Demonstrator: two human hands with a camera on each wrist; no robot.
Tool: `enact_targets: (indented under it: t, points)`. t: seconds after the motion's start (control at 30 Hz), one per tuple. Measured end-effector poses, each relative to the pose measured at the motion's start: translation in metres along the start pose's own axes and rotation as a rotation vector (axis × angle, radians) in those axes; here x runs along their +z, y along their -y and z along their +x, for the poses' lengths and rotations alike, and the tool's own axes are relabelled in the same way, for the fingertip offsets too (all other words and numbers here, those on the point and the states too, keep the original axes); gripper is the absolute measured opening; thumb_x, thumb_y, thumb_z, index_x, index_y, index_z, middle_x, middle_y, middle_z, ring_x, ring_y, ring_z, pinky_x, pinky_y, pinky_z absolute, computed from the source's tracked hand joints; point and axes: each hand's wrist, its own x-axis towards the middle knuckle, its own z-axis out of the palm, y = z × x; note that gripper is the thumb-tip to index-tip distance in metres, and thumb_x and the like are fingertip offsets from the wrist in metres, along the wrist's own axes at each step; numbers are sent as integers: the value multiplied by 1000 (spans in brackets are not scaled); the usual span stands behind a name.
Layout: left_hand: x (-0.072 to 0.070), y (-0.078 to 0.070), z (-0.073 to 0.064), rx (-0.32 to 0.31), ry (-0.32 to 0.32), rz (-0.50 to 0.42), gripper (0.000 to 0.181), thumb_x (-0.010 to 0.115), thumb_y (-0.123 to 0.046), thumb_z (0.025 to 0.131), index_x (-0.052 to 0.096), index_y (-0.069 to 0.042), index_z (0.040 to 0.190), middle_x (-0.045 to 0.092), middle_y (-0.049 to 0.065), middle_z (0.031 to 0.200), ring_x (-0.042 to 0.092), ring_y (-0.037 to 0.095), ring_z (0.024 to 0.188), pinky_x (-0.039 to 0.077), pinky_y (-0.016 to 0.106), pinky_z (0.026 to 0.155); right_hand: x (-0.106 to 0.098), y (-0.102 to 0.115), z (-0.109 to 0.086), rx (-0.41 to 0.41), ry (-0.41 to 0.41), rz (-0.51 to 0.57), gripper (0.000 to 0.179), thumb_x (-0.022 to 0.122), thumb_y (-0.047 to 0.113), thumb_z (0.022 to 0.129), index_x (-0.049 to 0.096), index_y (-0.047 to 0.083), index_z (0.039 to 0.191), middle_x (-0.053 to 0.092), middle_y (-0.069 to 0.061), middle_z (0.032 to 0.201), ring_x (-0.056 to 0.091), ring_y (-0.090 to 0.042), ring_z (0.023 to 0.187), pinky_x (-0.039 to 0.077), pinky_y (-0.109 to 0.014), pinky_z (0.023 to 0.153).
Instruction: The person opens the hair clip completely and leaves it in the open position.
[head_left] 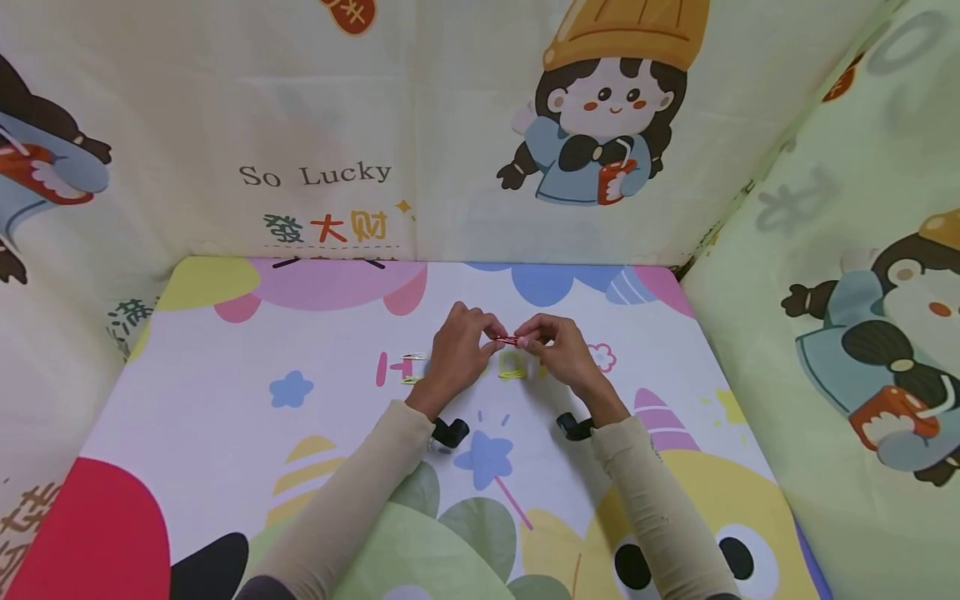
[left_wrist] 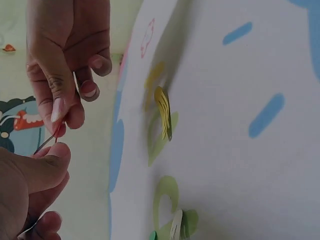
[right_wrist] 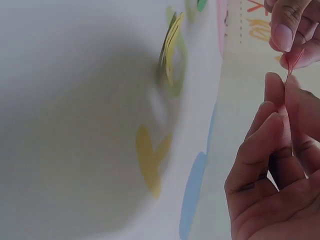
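Above the table, my left hand [head_left: 459,354] and my right hand [head_left: 561,354] meet at a small red hair clip [head_left: 507,340]. Thumb and fingertips of each hand pinch one end of it. In the right wrist view the thin red clip [right_wrist: 295,61] looks split into two prongs between the hands. Below them, a bunch of yellow hair clips [head_left: 512,374] lies on the table, also visible in the left wrist view as a yellow stack [left_wrist: 164,112]. A whitish clip [head_left: 413,357] and a yellow-green clip [head_left: 411,381] lie left of it, near my left hand.
A printed cloth [head_left: 330,417] with cartoon shapes covers the table. Patterned fabric walls [head_left: 450,125] rise at the back and both sides. A green piece [left_wrist: 153,235] shows at the lower edge of the left wrist view.
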Motion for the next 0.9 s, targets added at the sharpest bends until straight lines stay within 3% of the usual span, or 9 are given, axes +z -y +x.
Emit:
enact_targets:
  t: [0.17,0.33,0.67,0.9]
  points:
    - [3,1,1,-13,22,28,14,86,-22,91,82,-20,103,77,-1,95,53,19,95,51,32,75,0,-1,0,-54,-6,-116,10,83,11,92,80,14,102,80,-5,95,66,-23,80,49,-28,66]
    - [9,3,3,-40,61,55,13,85,-23,92,82,-20,103,77,-3,92,52,18,95,51,32,74,2,-3,4,-76,-31,-255,14,86,10,89,80,17,99,80,-1,91,66,-22,78,49,-32,70]
    - [21,3,10,-68,97,123,6,85,-18,90,83,-19,96,76,-1,89,52,19,93,50,33,75,5,-6,12,6,-22,-377,11,86,8,88,80,14,96,80,-6,92,67,-21,78,50,-31,72]
    - [30,6,14,-92,120,209,5,83,-20,91,84,-19,96,74,0,87,50,20,91,45,33,78,10,-7,17,68,-14,-437,11,86,7,86,82,14,94,80,-6,90,66,-20,76,49,-30,66]
